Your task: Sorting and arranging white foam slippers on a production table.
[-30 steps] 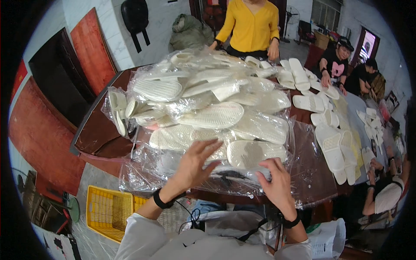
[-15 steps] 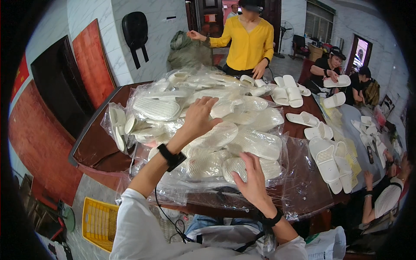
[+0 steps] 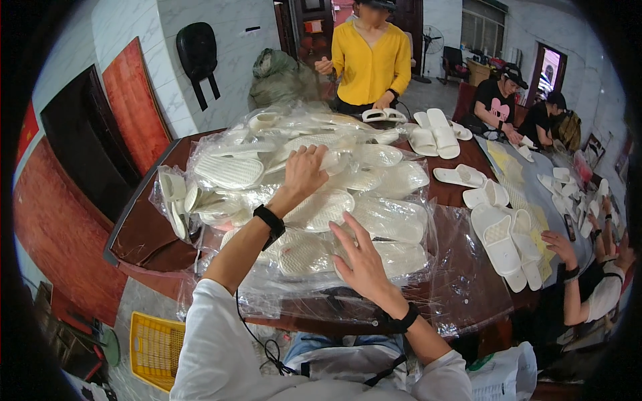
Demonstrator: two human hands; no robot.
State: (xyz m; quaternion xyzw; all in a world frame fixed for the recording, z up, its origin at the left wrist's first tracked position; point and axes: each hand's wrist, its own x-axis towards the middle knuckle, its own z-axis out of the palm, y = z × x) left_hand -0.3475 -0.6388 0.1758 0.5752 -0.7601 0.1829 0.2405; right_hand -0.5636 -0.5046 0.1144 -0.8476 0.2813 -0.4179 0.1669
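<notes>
Many white textured slippers in clear plastic bags, heaped. Left hand farther, over heap, can't tell grip; right hand nearer, spread wide.

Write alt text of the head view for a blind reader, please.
A person's left hand is over a heap of bagged white slippers on a brown table; the right hand is open, lower in the picture. Unbagged slippers lie to the right.
</notes>
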